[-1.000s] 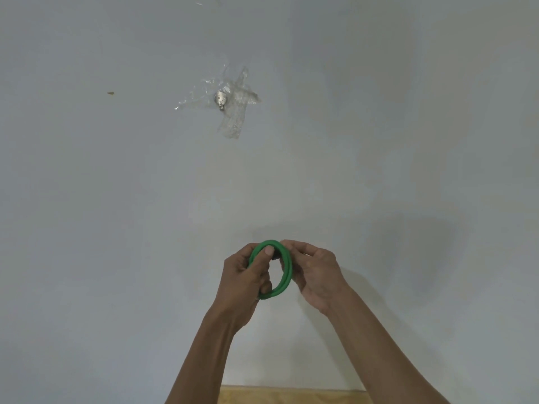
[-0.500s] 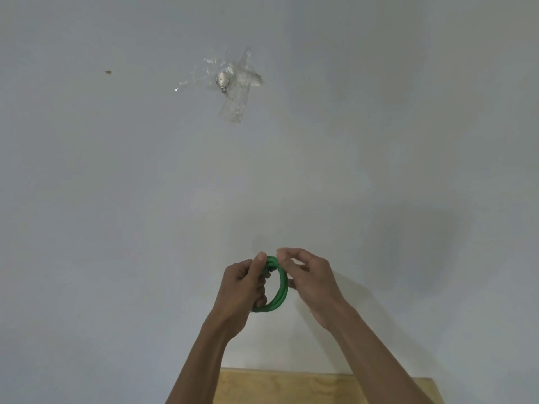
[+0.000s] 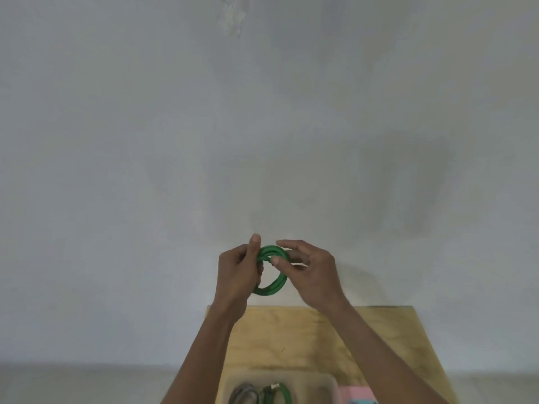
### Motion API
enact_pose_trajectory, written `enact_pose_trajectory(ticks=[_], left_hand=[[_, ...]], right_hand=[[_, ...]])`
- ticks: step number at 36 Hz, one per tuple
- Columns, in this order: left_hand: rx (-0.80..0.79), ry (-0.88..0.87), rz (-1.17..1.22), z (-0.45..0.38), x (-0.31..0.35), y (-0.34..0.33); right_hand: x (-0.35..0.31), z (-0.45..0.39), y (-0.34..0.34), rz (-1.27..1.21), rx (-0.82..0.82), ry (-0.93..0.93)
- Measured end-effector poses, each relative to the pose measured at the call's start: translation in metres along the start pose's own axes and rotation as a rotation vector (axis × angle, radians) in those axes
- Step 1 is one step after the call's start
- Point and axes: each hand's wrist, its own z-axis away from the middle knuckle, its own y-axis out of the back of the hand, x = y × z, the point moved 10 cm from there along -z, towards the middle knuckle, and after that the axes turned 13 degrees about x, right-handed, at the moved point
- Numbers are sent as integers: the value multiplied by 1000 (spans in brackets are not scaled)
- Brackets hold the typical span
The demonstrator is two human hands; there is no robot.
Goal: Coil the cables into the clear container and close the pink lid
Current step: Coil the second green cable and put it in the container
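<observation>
Holding the green cable coil (image 3: 271,271) upright between both hands, above the far edge of the wooden table (image 3: 294,339). Left hand (image 3: 237,277): closed around the coil's left side, thumb raised along the top of the loop. Right hand (image 3: 307,274): thumb and forefinger pinch the top strands where they cross; the remaining fingers are spread loosely behind the loop. Several turns are visible, lying tight together; no loose tail shows.

Change over the last second: the view has tipped downward. The taped fitting on the wall, near centre before, is now only a blurred patch (image 3: 233,16) at the top edge. The table, a thin strip earlier, now shows most of its top. Newly in view below the coil, at the bottom edge: the clear container (image 3: 326,384), already holding a grey coiled cable (image 3: 243,395) and another green coiled cable (image 3: 277,395) side by side. Just right of the container, a pink piece (image 3: 354,393), probably the lid, cut off by the frame. The coil itself looks rounder and more closed than before.

Judgement: winding looks essentially finished; attention is turning to the container. Next step is likely lowering this coil in beside the two there, keeping the pinch so the turns do not spring open. Lid not yet on.
</observation>
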Motion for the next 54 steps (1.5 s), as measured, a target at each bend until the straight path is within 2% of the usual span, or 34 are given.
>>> enact_pose_trajectory(ticks=[7, 11, 15, 20, 25, 30, 34, 38, 41, 44, 47, 51, 54], left_hand=[[22, 56, -44, 6, -34, 21], [-16, 71, -87, 11, -52, 29], [-28, 101, -114, 14, -70, 35], [-37, 137, -91, 22, -86, 37], [-93, 178, -149, 35, -111, 33], [-204, 238, -207, 53, -142, 29], [-281, 309, -268, 66, -175, 28], [-242, 243, -423, 62, -199, 44], [-167, 101, -624, 56, -206, 62], [-147, 51, -712, 58, -226, 73], [-192, 31, -829, 65, -250, 75], [-273, 27, -919, 79, -274, 71], [-324, -1, -961, 84, -290, 69]], right_hand=[[21, 32, -14, 58, -4, -76], [32, 48, -25, 150, -28, -39], [36, 65, -36, 286, 4, 87], [34, 88, -40, 428, 151, 293], [63, 107, -23, 268, 266, 68], [94, 129, -7, 302, 341, -59], [131, 148, 8, 324, 372, -227], [165, 167, 31, 407, 400, -338], [189, 180, 51, 525, 414, -399], [213, 190, 58, 609, 370, -462], [230, 198, 57, 726, 300, -485], [242, 204, 47, 839, 195, -457], [247, 200, 33, 919, 50, -390]])
